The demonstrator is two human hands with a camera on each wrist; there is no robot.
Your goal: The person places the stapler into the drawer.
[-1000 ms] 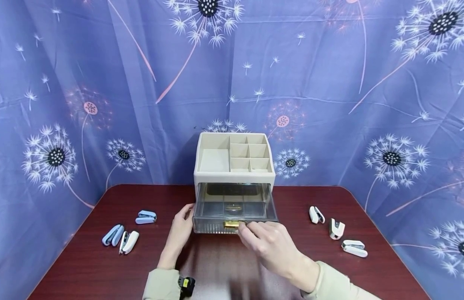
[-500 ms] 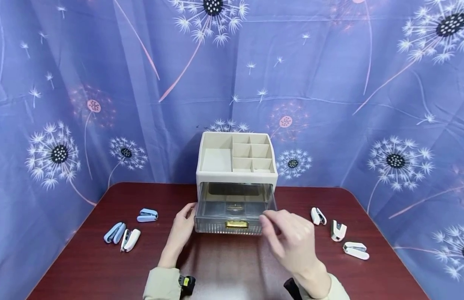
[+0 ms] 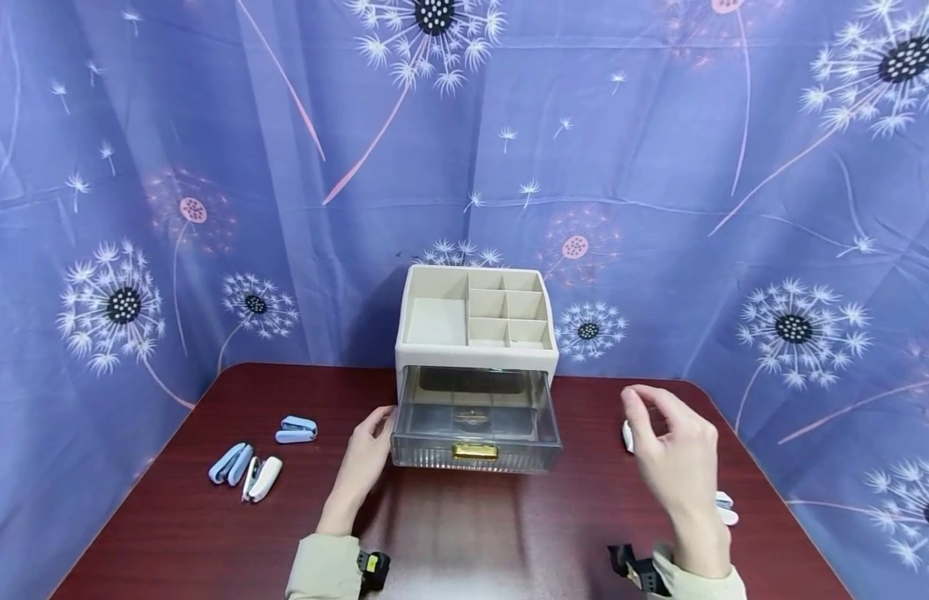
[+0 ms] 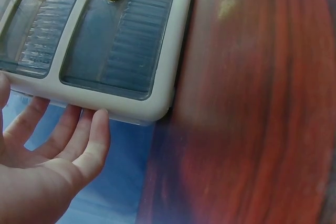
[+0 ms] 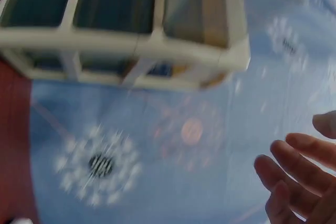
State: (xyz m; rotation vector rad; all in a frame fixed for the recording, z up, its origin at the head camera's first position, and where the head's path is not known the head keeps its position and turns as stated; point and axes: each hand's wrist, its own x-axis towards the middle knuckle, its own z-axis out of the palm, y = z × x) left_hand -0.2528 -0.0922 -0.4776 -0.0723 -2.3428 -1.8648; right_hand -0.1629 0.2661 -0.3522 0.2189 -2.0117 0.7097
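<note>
A cream desktop organizer (image 3: 475, 358) stands at the table's back, its top clear drawer (image 3: 524, 458) pulled out, with a gold handle (image 3: 475, 451) on the front. My left hand (image 3: 365, 454) is at the organizer's left side; the left wrist view shows its fingertips (image 4: 100, 121) touching the cream side wall beside the closed lower drawers. To the right of the drawer, my right hand (image 3: 677, 450) hangs in the air, fingers loosely bent and holding nothing. It covers part of a white mini stapler (image 3: 627, 437) and of another white stapler (image 3: 725, 508).
On the left of the table lie a light-blue mini stapler (image 3: 296, 429), a second blue one (image 3: 230, 464) and a white one (image 3: 262, 479). Open compartments (image 3: 509, 304) top the organizer. Behind everything hangs a blue dandelion-patterned curtain (image 3: 404, 183).
My right hand has let go of the drawer's gold handle and moved right, over the white staplers. The drawer stays pulled out, and my left hand stays at the organizer's side.
</note>
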